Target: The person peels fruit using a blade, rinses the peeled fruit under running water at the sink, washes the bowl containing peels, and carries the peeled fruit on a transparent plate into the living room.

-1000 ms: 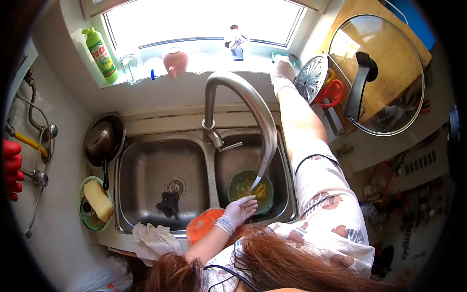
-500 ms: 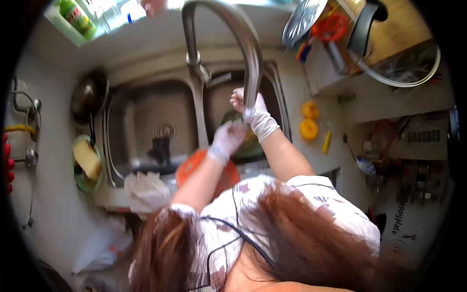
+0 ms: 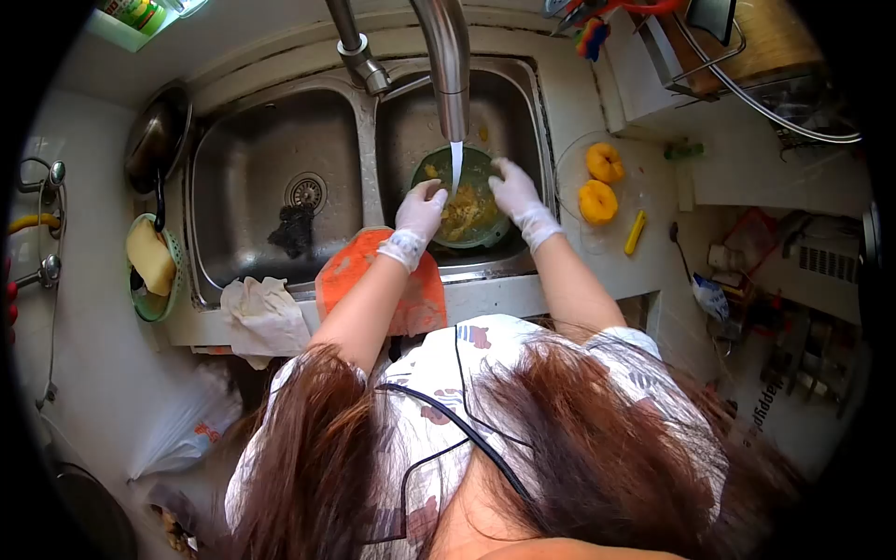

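Note:
A green basin point(image 3: 427, 166) sits in the right sink bowl, holding water and yellowish scraps. Water runs from the faucet point(image 3: 453, 103) straight into it. My left hand point(image 3: 420, 215), in a thin whitish glove, is over the basin's left edge with fingers slightly bent and apart. At the opposite edge, my right hand point(image 3: 516, 194), gloved the same way, has its fingers loosely apart. Neither hand shows anything between its fingers; whether they touch the rim I cannot tell.
An orange cloth point(image 3: 359, 271) and a pale cloth point(image 3: 264, 313) hang over the sink's front edge. Peeled yellow fruits point(image 3: 598, 202) and a yellow-handled tool point(image 3: 636, 232) lie on the right. A pan point(image 3: 157, 140) and a green basket point(image 3: 175, 299) stand left.
Both hands were close together under the faucet; they have moved down and apart to the basin's two sides. The view has shifted, and the water stream now shows clearly.

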{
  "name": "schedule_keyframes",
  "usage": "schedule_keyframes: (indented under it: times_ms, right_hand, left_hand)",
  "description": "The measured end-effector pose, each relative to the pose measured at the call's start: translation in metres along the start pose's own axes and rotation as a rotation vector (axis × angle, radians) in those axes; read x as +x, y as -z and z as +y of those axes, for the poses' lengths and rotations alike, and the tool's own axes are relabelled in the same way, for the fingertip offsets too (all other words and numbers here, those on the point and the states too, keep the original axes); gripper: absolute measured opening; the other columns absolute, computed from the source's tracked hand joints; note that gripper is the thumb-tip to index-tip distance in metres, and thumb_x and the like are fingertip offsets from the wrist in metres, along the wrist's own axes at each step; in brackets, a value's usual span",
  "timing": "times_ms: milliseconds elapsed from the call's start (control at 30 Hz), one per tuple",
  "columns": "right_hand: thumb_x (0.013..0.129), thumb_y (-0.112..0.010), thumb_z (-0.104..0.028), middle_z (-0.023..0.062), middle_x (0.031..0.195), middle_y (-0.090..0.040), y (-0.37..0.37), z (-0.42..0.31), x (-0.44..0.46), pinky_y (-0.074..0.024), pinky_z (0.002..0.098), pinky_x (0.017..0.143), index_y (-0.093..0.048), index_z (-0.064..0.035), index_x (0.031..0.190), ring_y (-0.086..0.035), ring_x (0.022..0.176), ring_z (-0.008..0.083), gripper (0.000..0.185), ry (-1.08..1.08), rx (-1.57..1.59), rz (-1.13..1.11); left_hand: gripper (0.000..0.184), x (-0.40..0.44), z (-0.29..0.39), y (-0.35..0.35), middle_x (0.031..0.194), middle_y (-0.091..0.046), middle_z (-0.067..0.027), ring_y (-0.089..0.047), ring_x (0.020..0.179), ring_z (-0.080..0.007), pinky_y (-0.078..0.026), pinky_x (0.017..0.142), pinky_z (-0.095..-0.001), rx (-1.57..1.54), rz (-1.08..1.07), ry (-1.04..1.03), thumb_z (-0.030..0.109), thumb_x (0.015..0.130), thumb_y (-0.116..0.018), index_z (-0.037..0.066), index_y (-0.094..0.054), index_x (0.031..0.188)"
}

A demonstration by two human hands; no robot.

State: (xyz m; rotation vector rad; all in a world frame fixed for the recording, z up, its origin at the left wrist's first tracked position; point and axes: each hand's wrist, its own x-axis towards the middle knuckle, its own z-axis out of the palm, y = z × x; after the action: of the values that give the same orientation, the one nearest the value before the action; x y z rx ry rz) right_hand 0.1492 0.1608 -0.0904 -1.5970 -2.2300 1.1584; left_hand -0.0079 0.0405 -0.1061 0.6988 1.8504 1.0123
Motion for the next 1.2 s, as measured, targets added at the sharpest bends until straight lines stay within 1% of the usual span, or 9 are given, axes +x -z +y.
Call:
schedule_keyframes:
  times_ms: [233,400,500,667,767,867,967,1067,1200]
  right_hand:
    - [0.081,-0.057,-0.015,0.0206,0.114,-0.06,-0.019,0.036,0.154,-0.0448,0.0394,0.094,-0.057,-0.005,0.118,-0.056,0.11,0.0342,0.038,-0.047,-0.3,-0.045]
    - [0.089,-0.035,-0.009,0.021,0.12,-0.056,-0.055,0.051,0.196,-0.0428,0.0416,0.097,-0.058,-0.0061,0.119,-0.053,0.113,0.0347,0.037,0.287,-0.611,-0.131]
    - [0.089,-0.038,-0.01,0.0217,0.116,-0.058,-0.055,0.053,0.207,-0.0432,0.0418,0.096,-0.063,-0.0047,0.11,-0.055,0.111,0.0346,0.034,0.129,-0.63,-0.307]
    - [0.081,-0.051,-0.008,0.0218,0.099,-0.064,-0.034,0.009,0.169,-0.0494,0.0374,0.082,-0.067,-0.0037,0.088,-0.063,0.095,0.0327,0.018,0.079,-0.135,0.062]
    - [0.078,-0.061,-0.015,0.0172,0.093,-0.065,-0.028,-0.02,0.085,-0.049,0.0398,0.081,-0.067,-0.0058,0.09,-0.062,0.088,0.0347,0.016,0.398,0.098,0.119]
    - [0.08,-0.06,-0.018,0.017,0.109,-0.062,-0.014,-0.047,0.012,-0.0449,0.0404,0.09,-0.065,-0.0101,0.105,-0.059,0.102,0.0337,0.026,0.152,-0.385,-0.398]
    - [0.079,-0.064,-0.018,0.0198,0.111,-0.06,-0.03,0.008,-0.011,-0.0449,0.0396,0.091,-0.056,-0.0013,0.115,-0.058,0.104,0.0361,0.041,0.312,-0.179,0.093]
    - [0.079,-0.063,-0.018,0.0235,0.109,-0.06,-0.032,0.029,-0.037,-0.0454,0.039,0.091,-0.046,0.0037,0.123,-0.059,0.101,0.0374,0.052,0.077,-0.354,0.292]
    - [0.079,-0.059,-0.012,0.0258,0.108,-0.06,-0.04,0.043,-0.024,-0.0488,0.0388,0.086,-0.045,0.0026,0.122,-0.061,0.093,0.0414,0.048,-0.536,0.046,0.041]
  left_hand:
    - [0.062,-0.083,0.023,0.043,0.142,-0.035,-0.0164,-0.027,0.132,-0.0398,-0.024,0.108,-0.0477,0.923,0.067,-0.349,0.032,0.078,-0.066,0.011,-0.045,0.132]
    - [0.068,-0.111,-0.01,0.077,0.145,-0.032,-0.0147,-0.03,0.128,-0.042,-0.025,0.106,-0.0498,1.028,0.03,-0.237,0.038,0.08,-0.061,0.021,-0.035,0.14]
    - [0.068,-0.121,-0.018,0.097,0.141,-0.035,-0.0181,-0.035,0.124,-0.0426,-0.028,0.104,-0.0491,1.024,0.037,-0.196,0.033,0.079,-0.062,0.026,-0.035,0.141]
    - [0.042,-0.101,-0.017,0.113,0.134,-0.042,-0.0232,-0.039,0.124,-0.0422,-0.032,0.105,-0.0448,0.747,0.13,-0.264,0.019,0.077,-0.068,0.016,-0.061,0.119]
    - [0.028,-0.041,0.025,0.108,0.104,-0.062,-0.0222,-0.059,0.102,-0.0343,-0.045,0.091,-0.0375,0.229,0.168,-0.274,0.027,0.084,-0.062,0.008,-0.066,0.104]
    - [0.027,0.045,0.072,0.086,0.099,-0.067,-0.0142,-0.064,0.092,-0.0228,-0.047,0.081,-0.0314,0.084,-0.113,-0.366,0.025,0.089,-0.057,0.004,-0.066,0.103]
    - [0.024,0.124,0.098,0.067,0.091,-0.067,-0.0076,-0.063,0.083,-0.0152,-0.049,0.078,-0.0275,-0.369,-0.172,-0.3,0.024,0.086,-0.062,0.002,-0.068,0.094]
    - [0.021,0.128,0.138,0.074,0.092,-0.067,-0.008,-0.063,0.082,-0.0159,-0.049,0.076,-0.0274,-0.528,-0.187,-0.11,0.02,0.079,-0.07,0.002,-0.07,0.091]
    - [0.029,0.106,0.125,0.066,0.097,-0.066,-0.009,-0.061,0.089,-0.0158,-0.048,0.081,-0.0275,-0.385,-0.162,-0.115,0.018,0.083,-0.064,0.001,-0.064,0.106]
